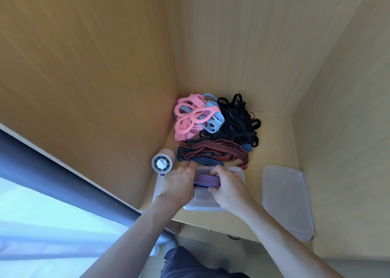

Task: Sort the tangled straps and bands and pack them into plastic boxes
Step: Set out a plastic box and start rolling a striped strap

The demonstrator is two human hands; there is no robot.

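Note:
A clear plastic box (202, 202) stands on the wooden desk near its front edge. Over the box both hands hold a folded bundle of red-and-blue striped strap (206, 180). My left hand (179, 182) grips its left end; my right hand (230, 188) curls round its right end. Behind the box lies a loose heap of striped straps (213, 154). Farther back in the corner sit pink bands (187, 117), light blue bands (213, 117) and a tangle of black straps (238, 121).
A stack of clear lids (287, 201) lies to the right of the box. A small white fan (161, 163) stands at the left, by the wooden side wall. Wooden panels enclose the desk on the left, back and right.

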